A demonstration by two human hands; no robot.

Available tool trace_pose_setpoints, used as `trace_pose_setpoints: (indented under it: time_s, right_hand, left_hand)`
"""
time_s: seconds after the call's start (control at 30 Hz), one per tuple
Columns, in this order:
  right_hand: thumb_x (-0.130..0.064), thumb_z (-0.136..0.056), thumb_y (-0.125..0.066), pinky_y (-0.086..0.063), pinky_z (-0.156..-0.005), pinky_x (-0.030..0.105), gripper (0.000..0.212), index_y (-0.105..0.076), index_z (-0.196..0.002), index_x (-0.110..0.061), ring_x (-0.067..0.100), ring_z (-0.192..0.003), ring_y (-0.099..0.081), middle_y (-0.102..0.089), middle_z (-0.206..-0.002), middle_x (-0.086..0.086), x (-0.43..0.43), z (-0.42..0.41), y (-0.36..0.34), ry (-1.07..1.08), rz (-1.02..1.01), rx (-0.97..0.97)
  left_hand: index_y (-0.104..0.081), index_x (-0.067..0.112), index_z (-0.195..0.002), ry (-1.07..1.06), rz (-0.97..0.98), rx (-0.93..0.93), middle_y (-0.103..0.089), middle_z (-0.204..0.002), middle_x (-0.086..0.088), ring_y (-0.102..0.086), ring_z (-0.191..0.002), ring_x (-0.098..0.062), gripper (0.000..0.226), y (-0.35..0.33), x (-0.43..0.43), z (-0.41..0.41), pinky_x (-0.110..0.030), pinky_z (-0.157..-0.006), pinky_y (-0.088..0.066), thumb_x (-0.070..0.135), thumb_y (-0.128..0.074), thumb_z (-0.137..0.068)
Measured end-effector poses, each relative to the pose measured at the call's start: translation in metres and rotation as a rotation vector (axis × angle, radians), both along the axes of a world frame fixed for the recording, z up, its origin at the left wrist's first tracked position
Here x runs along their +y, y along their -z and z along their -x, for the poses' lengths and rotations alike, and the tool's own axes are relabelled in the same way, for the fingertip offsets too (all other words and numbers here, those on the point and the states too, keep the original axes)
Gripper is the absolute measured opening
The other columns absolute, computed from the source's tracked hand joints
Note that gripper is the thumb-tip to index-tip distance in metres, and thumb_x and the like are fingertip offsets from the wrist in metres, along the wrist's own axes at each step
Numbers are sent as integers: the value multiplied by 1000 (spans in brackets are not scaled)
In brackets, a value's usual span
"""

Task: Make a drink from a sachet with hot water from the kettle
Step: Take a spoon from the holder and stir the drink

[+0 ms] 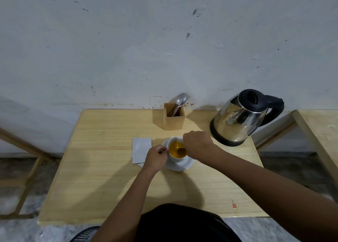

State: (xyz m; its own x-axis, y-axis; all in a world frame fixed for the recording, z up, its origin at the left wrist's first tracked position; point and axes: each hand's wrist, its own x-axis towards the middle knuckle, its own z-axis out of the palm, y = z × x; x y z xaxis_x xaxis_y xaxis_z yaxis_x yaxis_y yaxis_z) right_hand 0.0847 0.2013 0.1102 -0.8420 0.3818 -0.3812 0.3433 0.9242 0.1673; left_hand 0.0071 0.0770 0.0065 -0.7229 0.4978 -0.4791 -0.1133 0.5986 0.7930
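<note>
A white ceramic cup point(177, 151) stood on a round white saucer point(184, 164) near the middle of the pale wooden desk point(102, 183), filled with an amber-orange drink. A dark spoon bowl point(182, 151) sat in the liquid toward the cup's right rim.

The left hand point(155, 157) rested against the left side of the cup, its grip pressed together with the fingertips pinched at the cup's edge; what they held was too small to make out. The right hand point(197, 143) hovered over the cup's right rim, its grip curled shut, apparently around the spoon's handle, though the handle itself was hidden by the hand.

Just left of the cup, partly under the left hand, lay a flat pale grey sachet point(140, 149) on the desk.

Behind the cup, toward the wall, stood a square light-wood cutlery holder point(174, 121) with a metal spoon and fork point(181, 100) sticking up out of it. To the right of and behind the cup sat a polished stainless-steel electric kettle point(237, 119) with a black lid, handle and base, lid closed, just beside the right hand but apart from it.
</note>
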Motion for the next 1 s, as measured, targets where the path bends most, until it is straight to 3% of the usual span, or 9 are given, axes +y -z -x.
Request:
trace_pose_setpoints:
  time_s: [0.1, 0.27, 0.47, 0.67, 0.87, 1.0]
  right_hand:
    - [-19, -92, -52, -42, -63, 29, 18, -59, -107, -11, 19, -73, -52, -55, -87, 3, 1, -8, 9, 49, 88, 44]
    - [-27, -97, -41, -29, -49, 27, 28, -68, -104, -27, 21, -71, -60, -70, -91, -2, 16, -33, 28, 81, 45, 248]
    - [-35, -98, -40, -44, -58, 30, 29, -64, -114, -32, 23, -80, -66, -71, -93, -2, 24, -72, 37, 138, 70, 472]
    - [-30, -94, -55, -42, -47, 29, 23, -64, -116, -32, 22, -61, -65, -69, -79, -3, 17, -97, 60, 140, 107, 667]
    - [-28, -97, -50, -43, -51, 28, 29, -62, -123, -31, 16, -73, -67, -73, -95, -7, 9, -111, 73, 233, 216, 734]
    - [-30, -99, -47, -34, -57, 26, 29, -59, -126, -32, 18, -76, -66, -72, -87, -6, 2, -113, 77, 384, 305, 720]
  left_hand:
    - [-69, 13, -92, -6, -12, -4, -64, -82, 1, -57, -78, -17, 17, 0, 0, -1, -27, -64, -44, 24, -55, -93]
    - [-69, 10, -91, -8, -29, 4, -64, -79, 0, -59, -75, -18, 19, 0, -1, 0, -40, -75, -54, 24, -56, -93]
    - [-69, 10, -90, -10, -23, 2, -67, -83, -1, -60, -76, -17, 17, -1, -1, 1, -42, -79, -56, 23, -57, -92]
    - [-67, 12, -86, -26, -37, -19, -63, -75, 3, -56, -68, -14, 15, -3, 0, 0, -36, -69, -52, 21, -57, -92]
    - [-65, 17, -80, -19, -24, -1, -63, -76, 3, -57, -72, -14, 15, -4, 1, 0, -41, -79, -55, 21, -58, -92]
    - [-65, 12, -86, -17, -26, -21, -63, -77, 1, -57, -69, -13, 14, -5, 1, 0, -37, -71, -56, 20, -57, -93]
